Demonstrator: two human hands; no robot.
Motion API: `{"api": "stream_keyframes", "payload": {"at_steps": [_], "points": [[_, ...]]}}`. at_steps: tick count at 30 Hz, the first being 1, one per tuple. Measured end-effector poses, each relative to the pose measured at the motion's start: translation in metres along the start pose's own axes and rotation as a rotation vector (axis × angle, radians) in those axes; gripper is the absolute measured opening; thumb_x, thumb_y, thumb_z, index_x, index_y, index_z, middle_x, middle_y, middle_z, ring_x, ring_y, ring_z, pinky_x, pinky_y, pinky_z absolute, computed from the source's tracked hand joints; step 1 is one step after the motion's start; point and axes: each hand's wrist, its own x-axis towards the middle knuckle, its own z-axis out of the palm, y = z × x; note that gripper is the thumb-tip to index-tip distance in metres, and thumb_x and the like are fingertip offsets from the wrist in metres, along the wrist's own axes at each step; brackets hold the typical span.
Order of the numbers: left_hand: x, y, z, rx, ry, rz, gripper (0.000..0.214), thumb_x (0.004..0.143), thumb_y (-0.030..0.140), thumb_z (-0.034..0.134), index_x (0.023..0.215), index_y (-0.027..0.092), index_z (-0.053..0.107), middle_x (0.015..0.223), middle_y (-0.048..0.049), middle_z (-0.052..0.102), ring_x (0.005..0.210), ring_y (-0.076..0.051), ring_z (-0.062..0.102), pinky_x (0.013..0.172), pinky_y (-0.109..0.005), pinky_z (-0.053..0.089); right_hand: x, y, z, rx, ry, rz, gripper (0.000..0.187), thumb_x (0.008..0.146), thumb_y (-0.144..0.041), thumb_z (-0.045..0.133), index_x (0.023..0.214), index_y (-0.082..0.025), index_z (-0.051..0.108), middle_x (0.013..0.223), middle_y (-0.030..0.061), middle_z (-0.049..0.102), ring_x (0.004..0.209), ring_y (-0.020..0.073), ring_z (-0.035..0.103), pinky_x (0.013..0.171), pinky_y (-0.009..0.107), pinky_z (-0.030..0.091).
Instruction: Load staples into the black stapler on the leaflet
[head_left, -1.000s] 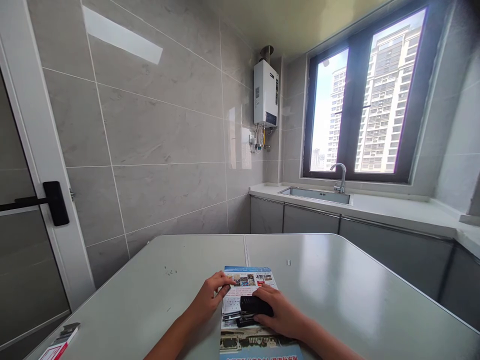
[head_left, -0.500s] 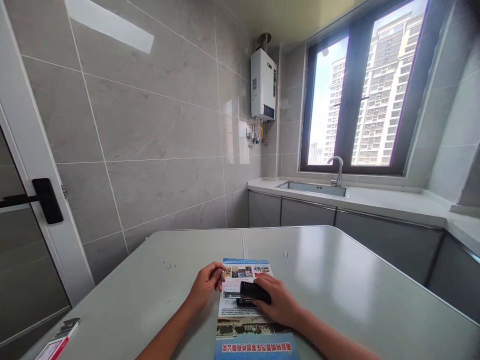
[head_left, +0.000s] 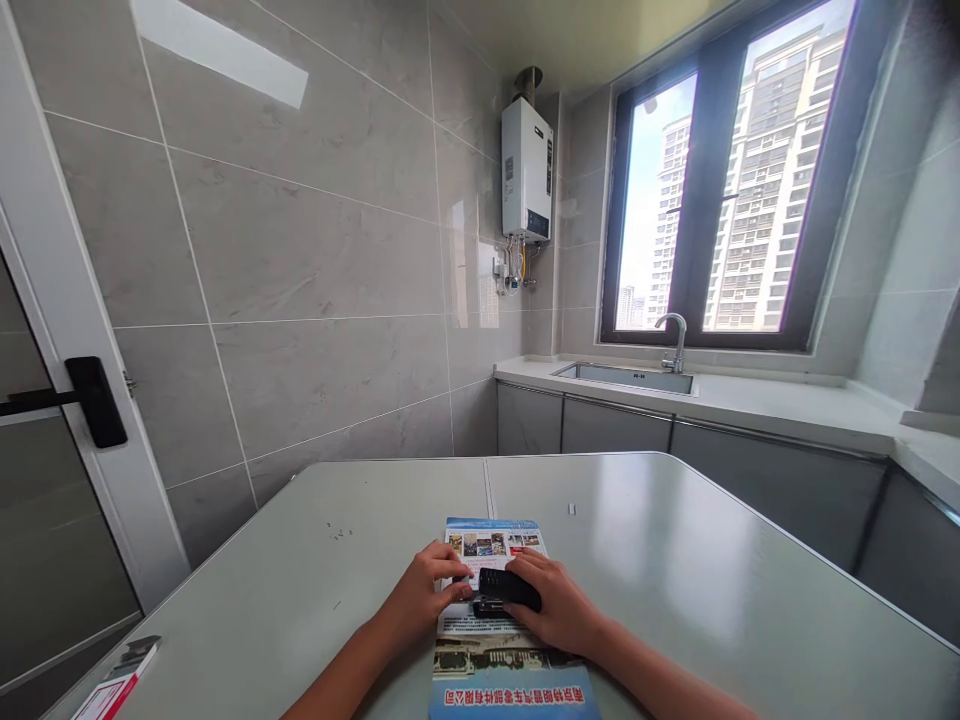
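A black stapler (head_left: 508, 590) lies low in the middle of the frame, across a colourful printed leaflet (head_left: 491, 650), with its body over the sheet's upper half. The right hand (head_left: 559, 610) covers the stapler from the right, its fingers wrapped over the top in a firm grasp. The left hand (head_left: 420, 600) comes in from the lower left. Its fingers are bent and their tips rest at the leaflet's left edge, right against the stapler's left end; I cannot tell whether they pinch anything.

The leaflet lies flat on a pale glossy table (head_left: 675, 560) that fills the lower half of the frame. A small red and white box (head_left: 112, 685) sits at the table's lower left corner, well apart from the hands.

Beyond the table, at centre right, a sink (head_left: 626, 377) with a curved tap (head_left: 677, 340) stands below a dark-framed window (head_left: 709, 190). A white water heater (head_left: 526, 170) hangs on the tiled wall in the upper middle. A black door handle (head_left: 94, 400) shows at the left edge.
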Motion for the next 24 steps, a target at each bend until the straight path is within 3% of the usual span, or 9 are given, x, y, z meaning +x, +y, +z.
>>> {"api": "stream_keyframes", "payload": {"at_steps": [3,7,15,24], "points": [[-0.001,0.000,0.006,0.142,-0.071,0.062,0.016,0.094,0.036,0.072,0.101,0.026,0.083,0.103,-0.0073,0.071,0.102,-0.023,0.061,0.096,-0.038,0.041,0.000,0.002,0.001,0.003,0.001,0.004,0.021,0.082,-0.022,0.074,0.095,-0.023,0.058,0.105,0.0043,0.069,0.097,0.0229,0.059,0.085,0.033,0.046],[-0.002,-0.003,0.010,0.256,-0.079,0.114,0.012,0.095,0.029,0.071,0.101,0.027,0.081,0.102,-0.0054,0.070,0.101,-0.022,0.060,0.097,-0.038,0.038,0.000,0.001,0.002,0.006,-0.002,0.006,0.023,0.080,-0.020,0.074,0.096,-0.023,0.058,0.106,0.0039,0.069,0.098,0.0231,0.060,0.086,0.033,0.045],[0.000,-0.008,0.017,0.291,-0.070,0.078,0.008,0.089,0.022,0.077,0.095,0.026,0.081,0.103,-0.0033,0.070,0.101,-0.020,0.060,0.094,-0.035,0.037,0.002,0.002,0.003,0.021,0.008,0.004,0.022,0.079,-0.019,0.074,0.094,-0.022,0.058,0.105,0.0038,0.069,0.097,0.0222,0.059,0.084,0.032,0.045],[0.001,-0.004,0.014,0.325,-0.085,0.079,0.006,0.090,0.029,0.076,0.091,0.025,0.081,0.099,-0.0047,0.071,0.099,-0.022,0.060,0.092,-0.036,0.038,0.002,0.000,0.001,0.046,0.008,0.021,0.023,0.078,-0.018,0.075,0.094,-0.022,0.060,0.104,0.0038,0.069,0.096,0.0223,0.060,0.085,0.032,0.045]]}}
